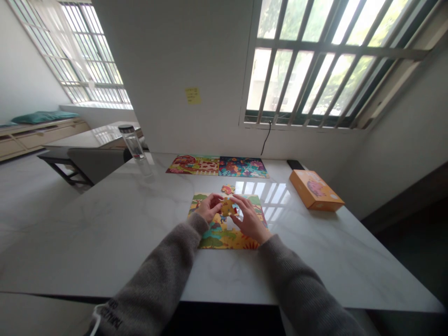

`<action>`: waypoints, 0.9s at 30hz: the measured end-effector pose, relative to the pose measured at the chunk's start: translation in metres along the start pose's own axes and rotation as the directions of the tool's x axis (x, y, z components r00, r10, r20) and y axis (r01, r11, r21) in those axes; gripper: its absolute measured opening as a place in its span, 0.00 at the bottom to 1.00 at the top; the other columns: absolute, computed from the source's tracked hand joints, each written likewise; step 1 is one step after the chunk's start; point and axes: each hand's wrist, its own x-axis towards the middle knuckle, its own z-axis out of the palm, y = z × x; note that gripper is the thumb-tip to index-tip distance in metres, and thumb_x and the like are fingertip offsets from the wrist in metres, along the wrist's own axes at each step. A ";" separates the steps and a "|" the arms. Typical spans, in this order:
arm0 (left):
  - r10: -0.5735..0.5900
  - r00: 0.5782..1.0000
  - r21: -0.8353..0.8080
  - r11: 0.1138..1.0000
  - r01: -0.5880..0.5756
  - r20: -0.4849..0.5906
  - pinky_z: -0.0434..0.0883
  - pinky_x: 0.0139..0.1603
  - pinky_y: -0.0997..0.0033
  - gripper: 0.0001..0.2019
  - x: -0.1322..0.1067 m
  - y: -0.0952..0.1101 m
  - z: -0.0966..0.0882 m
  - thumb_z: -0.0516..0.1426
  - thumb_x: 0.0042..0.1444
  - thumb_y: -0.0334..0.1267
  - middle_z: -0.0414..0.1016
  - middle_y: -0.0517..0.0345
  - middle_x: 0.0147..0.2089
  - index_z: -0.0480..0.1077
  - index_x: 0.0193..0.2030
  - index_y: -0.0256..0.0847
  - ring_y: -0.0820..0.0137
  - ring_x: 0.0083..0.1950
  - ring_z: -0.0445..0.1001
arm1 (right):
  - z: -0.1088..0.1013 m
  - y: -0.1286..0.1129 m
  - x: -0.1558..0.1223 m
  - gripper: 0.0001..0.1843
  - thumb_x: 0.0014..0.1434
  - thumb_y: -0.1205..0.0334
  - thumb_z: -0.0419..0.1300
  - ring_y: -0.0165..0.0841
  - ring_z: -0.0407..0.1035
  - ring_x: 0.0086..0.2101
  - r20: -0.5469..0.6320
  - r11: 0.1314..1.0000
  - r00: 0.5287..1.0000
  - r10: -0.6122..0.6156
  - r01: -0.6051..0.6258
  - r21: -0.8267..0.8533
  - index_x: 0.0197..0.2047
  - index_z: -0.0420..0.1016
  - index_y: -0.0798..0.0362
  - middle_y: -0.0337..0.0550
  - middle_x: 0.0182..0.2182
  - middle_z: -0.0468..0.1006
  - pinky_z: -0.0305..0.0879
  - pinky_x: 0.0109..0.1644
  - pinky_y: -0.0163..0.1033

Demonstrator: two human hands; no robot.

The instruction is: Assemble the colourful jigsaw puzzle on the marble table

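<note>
Between my two hands is a yellow-brown jigsaw puzzle piece, raised over a colourful jigsaw puzzle. My left hand pinches the piece at its left edge. On the other side, my right hand has thumb and fingers curved round the piece's right edge. A pale gap shows in the puzzle's middle, partly hidden by the hands. Just beyond the puzzle's far edge lies a loose puzzle piece with red on it.
Two more colourful pictures, a farm scene and a dark blue one, lie at the back of the white table. An orange box stands right, near a black object. A glass bottle stands back left.
</note>
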 end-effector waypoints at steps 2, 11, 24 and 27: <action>-0.003 0.999 0.007 1.000 0.003 0.043 0.73 0.31 0.74 0.21 -0.001 0.002 0.001 0.66 0.51 0.50 0.74 0.60 0.34 0.68 0.43 0.38 0.74 0.29 0.72 | -0.003 0.002 0.000 0.29 0.64 0.65 0.59 0.43 0.62 0.63 0.037 0.999 0.999 -0.036 0.036 -0.005 0.68 0.63 0.42 0.48 0.65 0.67 0.63 0.66 0.53; 0.030 0.995 0.166 0.985 -0.046 0.098 0.74 0.36 0.69 0.18 -0.004 0.001 -0.002 0.61 0.57 0.47 0.74 0.56 0.36 0.69 0.49 0.37 0.71 0.32 0.73 | -0.009 0.009 0.000 0.28 0.65 0.57 0.63 0.44 0.69 0.57 0.028 0.997 0.999 -0.018 0.020 -0.072 0.66 0.66 0.46 0.50 0.59 0.74 0.65 0.62 0.51; 0.248 0.902 0.609 0.670 -0.424 0.354 0.67 0.65 0.52 0.24 -0.007 -0.001 -0.010 0.65 0.55 0.42 0.72 0.46 0.57 0.70 0.58 0.40 0.55 0.60 0.69 | -0.019 0.024 -0.007 0.26 0.61 0.49 0.67 0.42 0.72 0.46 0.033 0.996 0.997 0.075 -0.074 -0.052 0.59 0.72 0.50 0.50 0.47 0.80 0.69 0.54 0.48; 0.261 0.889 0.619 0.643 -0.451 0.377 0.67 0.65 0.52 0.22 -0.007 -0.003 -0.009 0.65 0.55 0.42 0.73 0.46 0.56 0.72 0.55 0.40 0.55 0.60 0.70 | -0.017 0.024 -0.010 0.26 0.60 0.47 0.67 0.43 0.72 0.46 0.048 0.995 0.995 0.083 -0.081 -0.053 0.58 0.73 0.50 0.49 0.46 0.80 0.69 0.53 0.49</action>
